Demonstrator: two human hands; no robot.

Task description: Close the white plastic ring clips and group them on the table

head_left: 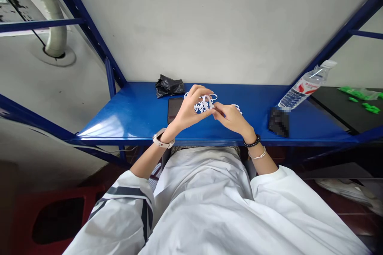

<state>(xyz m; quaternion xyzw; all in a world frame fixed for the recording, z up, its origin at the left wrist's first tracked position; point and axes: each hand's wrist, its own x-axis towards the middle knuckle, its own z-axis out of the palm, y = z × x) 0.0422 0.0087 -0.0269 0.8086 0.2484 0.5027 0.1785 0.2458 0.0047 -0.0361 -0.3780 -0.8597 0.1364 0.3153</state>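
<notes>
My left hand (190,105) curves round a small white loop (206,100), its thumb and fingertips meeting the loop's edge. My right hand (231,117) pinches at the lower right side of the same loop, fingertips almost touching my left thumb. Behind and below the hands lies a pile of white loops (200,107) on the blue table (143,117), partly hidden by my left hand. More white loops (237,108) show just past my right hand. Whether the loop is a band or a plastic ring is too small to tell.
A crumpled black plastic bag (169,86) lies at the back. A dark flat object (175,108) sits beside my left hand. On the right are a water bottle (305,87) and a dark blurred item (279,122). Blue posts (92,28) frame the table; green pieces (371,107) lie beyond it.
</notes>
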